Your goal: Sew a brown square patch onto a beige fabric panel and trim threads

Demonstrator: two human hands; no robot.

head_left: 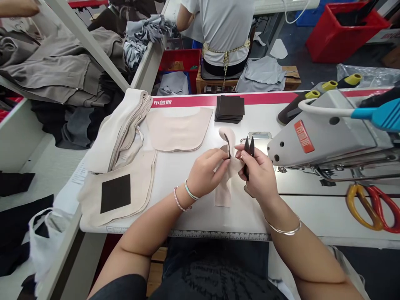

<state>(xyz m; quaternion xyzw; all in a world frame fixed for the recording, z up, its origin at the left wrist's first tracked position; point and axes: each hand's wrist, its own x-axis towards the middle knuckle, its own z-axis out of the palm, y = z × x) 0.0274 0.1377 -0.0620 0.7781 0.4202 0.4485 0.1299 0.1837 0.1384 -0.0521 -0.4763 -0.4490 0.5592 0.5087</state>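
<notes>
My left hand point(208, 173) pinches a narrow pale pink fabric piece point(223, 195), whose top curls over and shows a dark edge. Black thread snips point(251, 146) sit in my right hand point(259, 173), blades pointing up and slightly apart. The right fingertips also touch the fabric, close to the left ones. The fabric's lower end hangs down over the white sewing table point(187, 212). Just right of my right hand stands the sewing machine head point(325, 133). Beyond my hands lies a stack of dark square patches point(230, 109).
Left of my hands lie flat pale panels point(179, 129), a folded cream pile point(121, 125) and a panel stack bearing a dark square point(115, 193). Scissors point(364, 208) with yellow and red handles rest at right. Thread cones point(295, 106) stand behind the machine. Ahead sits another person point(226, 33).
</notes>
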